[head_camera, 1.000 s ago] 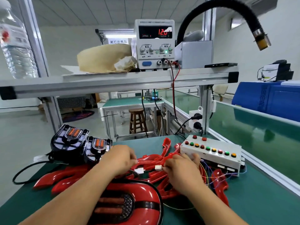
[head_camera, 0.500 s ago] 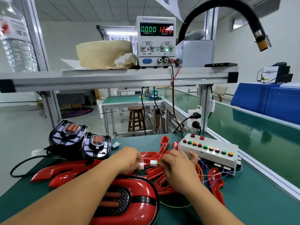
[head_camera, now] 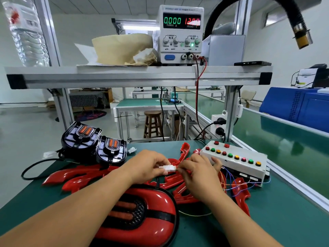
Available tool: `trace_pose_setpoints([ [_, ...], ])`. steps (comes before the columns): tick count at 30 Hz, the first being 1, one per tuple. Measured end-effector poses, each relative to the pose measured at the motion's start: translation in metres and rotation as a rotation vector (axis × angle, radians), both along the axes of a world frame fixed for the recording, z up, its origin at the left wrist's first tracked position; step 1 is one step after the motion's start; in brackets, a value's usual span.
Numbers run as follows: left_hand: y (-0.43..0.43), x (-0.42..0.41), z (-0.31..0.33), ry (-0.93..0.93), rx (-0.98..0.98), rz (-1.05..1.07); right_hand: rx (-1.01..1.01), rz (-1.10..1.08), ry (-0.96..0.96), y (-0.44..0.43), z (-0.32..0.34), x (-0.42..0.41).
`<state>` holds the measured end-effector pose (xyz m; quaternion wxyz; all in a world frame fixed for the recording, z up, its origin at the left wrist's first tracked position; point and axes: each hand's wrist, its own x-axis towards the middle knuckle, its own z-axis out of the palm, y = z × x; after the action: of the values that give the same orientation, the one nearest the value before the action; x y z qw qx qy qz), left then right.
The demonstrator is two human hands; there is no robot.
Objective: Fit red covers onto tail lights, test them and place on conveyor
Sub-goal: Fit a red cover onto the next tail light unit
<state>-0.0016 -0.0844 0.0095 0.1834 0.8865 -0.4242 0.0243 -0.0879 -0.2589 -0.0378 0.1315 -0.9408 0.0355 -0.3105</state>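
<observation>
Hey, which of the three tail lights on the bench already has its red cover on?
The nearest tail light, front centre, has a glossy red shell; the two back-left tail lights are bare black.

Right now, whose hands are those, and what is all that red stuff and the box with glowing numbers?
The camera sits on a person's head, so you look down at that person's own two hands, as if they were yours. The left hand and the right hand each pinch one end of a small white plug. Nearest you on the green table lies a tail light wearing its shiny red cover. Behind it lie loose red covers and two black tail lights with no cover. On the right sits a white button box with coloured buttons and thin wires. Up on the shelf stands a power box; its green numbers read 0.000. The long green strip on the right is the conveyor.
</observation>
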Motion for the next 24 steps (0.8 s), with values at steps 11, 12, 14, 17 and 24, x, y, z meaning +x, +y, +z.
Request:
trace_pose_setpoints([
  [11, -0.005, 0.002, 0.003, 0.034, 0.018, -0.009, 0.017, 0.078, -0.066, 0.004, -0.005, 0.009],
  [12, -0.004, 0.003, 0.006, 0.069, 0.023, 0.016, 0.003, 0.06, -0.048, 0.003, -0.006, 0.011],
  [14, 0.004, 0.003, 0.017, 0.123, 0.002, 0.086, -0.033, -0.019, 0.03, 0.001, -0.007, 0.012],
  [17, 0.044, 0.003, 0.033, 0.125, -0.124, 0.21, -0.062, -0.166, 0.098, -0.011, -0.01, 0.013],
  [24, 0.132, -0.023, -0.025, 0.429, -0.394, 0.568, -0.048, -0.339, 0.334, -0.05, 0.005, 0.033],
])
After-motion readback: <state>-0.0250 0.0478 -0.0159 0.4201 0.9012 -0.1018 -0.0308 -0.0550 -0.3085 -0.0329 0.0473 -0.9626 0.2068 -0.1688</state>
